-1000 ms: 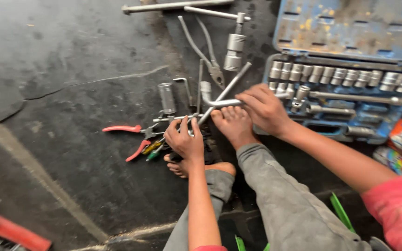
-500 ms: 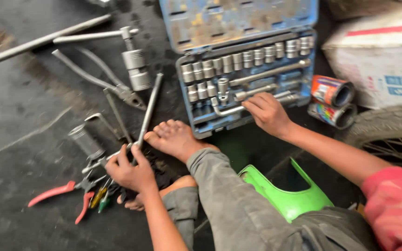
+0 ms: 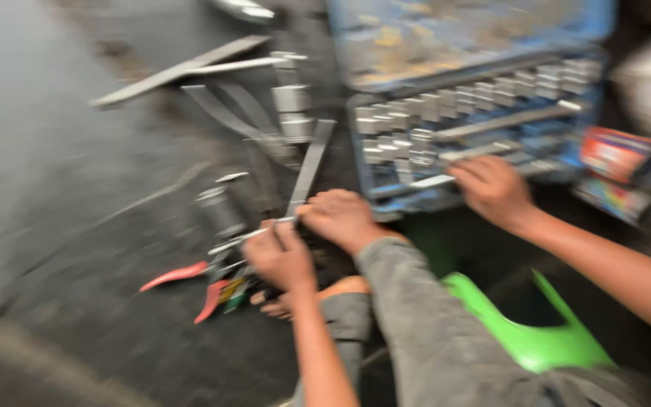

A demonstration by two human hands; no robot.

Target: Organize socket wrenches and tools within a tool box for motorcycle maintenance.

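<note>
The left hand [image 3: 280,260], at the lower centre, has its fingers closed around a thin metal rod [image 3: 246,237] whose long axis runs left and slightly down. The right hand [image 3: 491,188] curls over a long bar [image 3: 446,179] in the blue socket case [image 3: 476,120] at the upper right; blur hides whether it grips. Red-handled pliers [image 3: 190,283] lie on the floor at lower left.

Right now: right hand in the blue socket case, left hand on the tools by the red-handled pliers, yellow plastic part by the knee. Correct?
Almost. The plastic part is green, not yellow, as the head view shows. Right hand is at the socket case; left hand is on the tools beside the pliers.
</note>
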